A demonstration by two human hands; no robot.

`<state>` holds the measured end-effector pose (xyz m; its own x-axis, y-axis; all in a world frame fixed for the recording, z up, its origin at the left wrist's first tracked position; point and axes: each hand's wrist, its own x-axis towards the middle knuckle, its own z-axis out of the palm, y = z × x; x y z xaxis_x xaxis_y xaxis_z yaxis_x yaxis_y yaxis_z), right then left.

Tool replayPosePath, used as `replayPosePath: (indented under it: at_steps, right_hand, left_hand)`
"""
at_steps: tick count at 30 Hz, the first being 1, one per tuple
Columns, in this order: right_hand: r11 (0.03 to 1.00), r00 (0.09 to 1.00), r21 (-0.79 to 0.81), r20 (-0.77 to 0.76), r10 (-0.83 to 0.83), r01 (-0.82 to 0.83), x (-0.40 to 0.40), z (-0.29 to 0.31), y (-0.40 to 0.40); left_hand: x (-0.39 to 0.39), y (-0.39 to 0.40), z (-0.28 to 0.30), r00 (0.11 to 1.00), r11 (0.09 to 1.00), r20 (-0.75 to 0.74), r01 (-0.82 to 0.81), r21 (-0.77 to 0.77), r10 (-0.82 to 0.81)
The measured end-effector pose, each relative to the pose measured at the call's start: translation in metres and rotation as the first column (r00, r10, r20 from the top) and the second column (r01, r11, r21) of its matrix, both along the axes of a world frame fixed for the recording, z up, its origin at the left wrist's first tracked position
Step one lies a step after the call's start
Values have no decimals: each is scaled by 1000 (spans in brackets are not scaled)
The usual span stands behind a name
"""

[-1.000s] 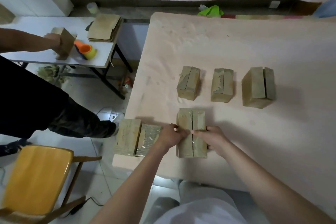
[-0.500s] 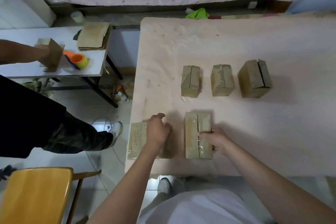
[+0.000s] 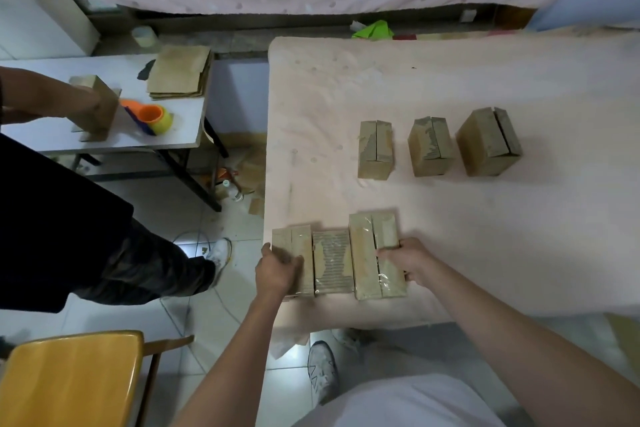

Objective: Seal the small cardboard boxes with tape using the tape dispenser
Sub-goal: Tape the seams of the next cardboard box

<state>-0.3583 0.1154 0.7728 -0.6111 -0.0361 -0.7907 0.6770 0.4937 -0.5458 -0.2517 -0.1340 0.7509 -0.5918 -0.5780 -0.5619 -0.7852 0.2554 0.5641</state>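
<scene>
Three small cardboard boxes stand side by side at the front left of the pink table. My left hand grips the leftmost box at the table's corner. My right hand holds the right side of the taped box, thumb on its top seam. A ribbed box lies between them. Farther back stand three more boxes in a row with untaped slits. The orange and yellow tape dispenser sits on the white side table to the left.
Another person stands at the left, a hand on a box on the side table, beside a stack of flat cardboard. A yellow chair stands at the lower left. Floor gap and clutter lie between the tables.
My left hand left the taped box and moved left onto the leftmost box. My right hand stayed on the taped box, which now sits tight against the ribbed box.
</scene>
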Motion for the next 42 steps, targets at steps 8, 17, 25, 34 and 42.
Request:
replayPosePath:
  at_steps: [8, 17, 25, 34, 42]
  right_hand:
    - [1000, 1000, -1, -10, -18, 18, 4, 0, -2]
    - [1000, 1000, 11, -26, -10, 10, 7, -6, -12]
    - [998, 999, 50, -25, 35, -34, 8, -15, -10]
    - [743, 788, 589, -273, 552, -317, 12, 24, -30]
    - [574, 501, 722, -359, 788, -386, 16, 83, -31]
  left_hand:
    - [5, -3, 0, 999, 1000, -51, -9, 0, 9]
    - [4, -14, 1, 1000, 1000, -27, 5, -18, -5]
    - [3, -12, -4, 1000, 999, 4, 14, -29, -14]
    - [-12, 6, 21, 896, 794, 196, 445, -414, -399]
    - [-47, 65, 76, 653, 502, 231, 722, -477, -721]
